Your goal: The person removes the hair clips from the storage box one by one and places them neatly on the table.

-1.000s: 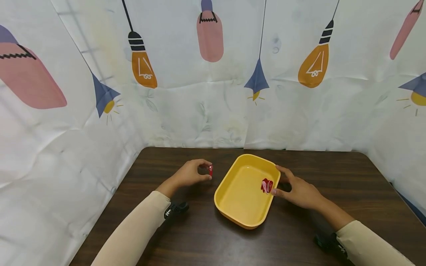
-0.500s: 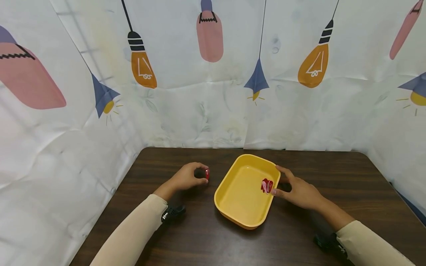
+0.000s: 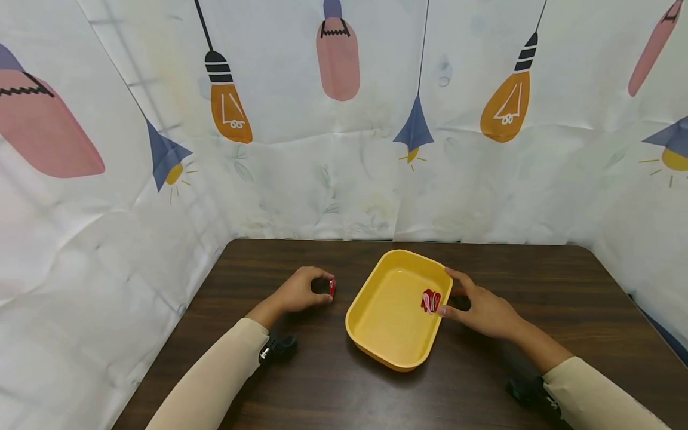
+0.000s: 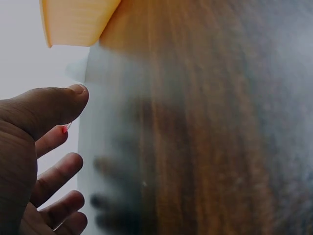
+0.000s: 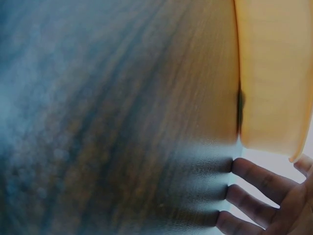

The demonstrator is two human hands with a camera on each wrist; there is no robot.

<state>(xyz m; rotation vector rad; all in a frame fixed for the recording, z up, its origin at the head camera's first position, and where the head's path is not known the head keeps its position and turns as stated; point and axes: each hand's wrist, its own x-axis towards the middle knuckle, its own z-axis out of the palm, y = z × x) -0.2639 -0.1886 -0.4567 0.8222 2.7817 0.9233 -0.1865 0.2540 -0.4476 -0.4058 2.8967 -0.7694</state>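
My left hand [image 3: 298, 291] pinches a small red piece [image 3: 332, 288] between thumb and forefinger, left of a yellow rectangular tray [image 3: 387, 322]. It looks like a wrapped candy, seen edge on. In the left wrist view only a sliver of red shows behind the thumb [image 4: 58, 105]; the other fingers spread loosely. My right hand [image 3: 486, 310] holds the tray's right edge, thumb over the rim and forefinger farther back along it. Its other fingers [image 5: 254, 203] reach down beside the tray wall in the right wrist view. Red-and-white wrapped pieces [image 3: 430, 300] lie inside the tray near my right thumb.
A dark brown wood-grain table [image 3: 344, 400] carries the tray. White cloth printed with lamps and bulbs [image 3: 344, 179] rises behind the far edge and along the left side. Dark wrist cameras [image 3: 279, 346] hang under both forearms.
The left hand has moved slightly left and toward me, lower over the table, still pinching the red piece. The right hand, the tray and its contents stay where they were.
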